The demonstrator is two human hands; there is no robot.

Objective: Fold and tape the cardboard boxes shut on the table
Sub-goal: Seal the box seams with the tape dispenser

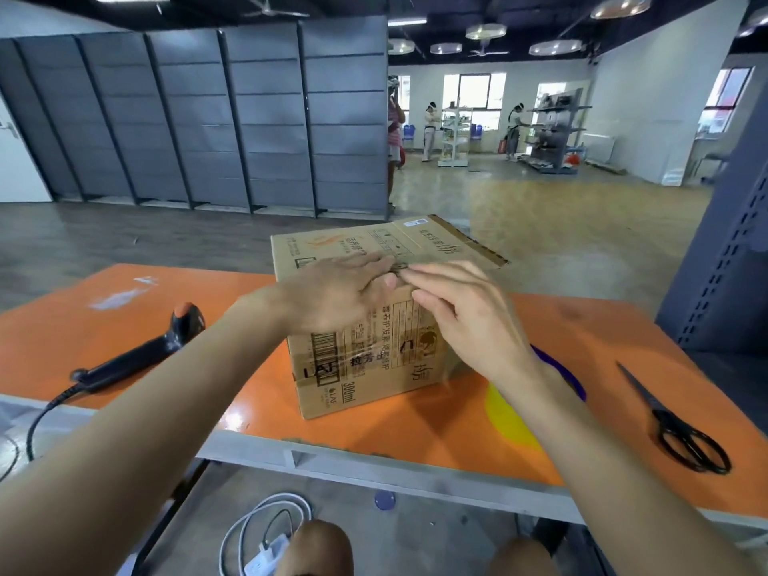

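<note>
One cardboard box [365, 326] at mid table [124, 326], its near bottom corner close to the near edge. Printed on the near side: "LAF", "300ml", a barcode, columns of Chinese characters too blurred to read in full. More print and a small white label on top, unreadable. Clear tape glinting across the near side. One top flap [457, 239] jutting past the box's right side at the far right.

Two hands, both on the box top at its near edge. Left hand [336, 293] flat, fingers straight and together, pressing down, pointing right. Right hand [469, 322] flat too, fingers straight, pointing left, palm draped over the near top edge. Fingertips of both meeting at the middle of the top, nothing pinched, box directly under both palms.

One black barcode scanner [137, 355] with an orange tip and a cable near the left edge. One pair of black scissors [681, 426] near the right edge, well apart from the box. Yellow patch [507, 409] and purple curve [557, 367] beside the right wrist, cannot tell what
</note>
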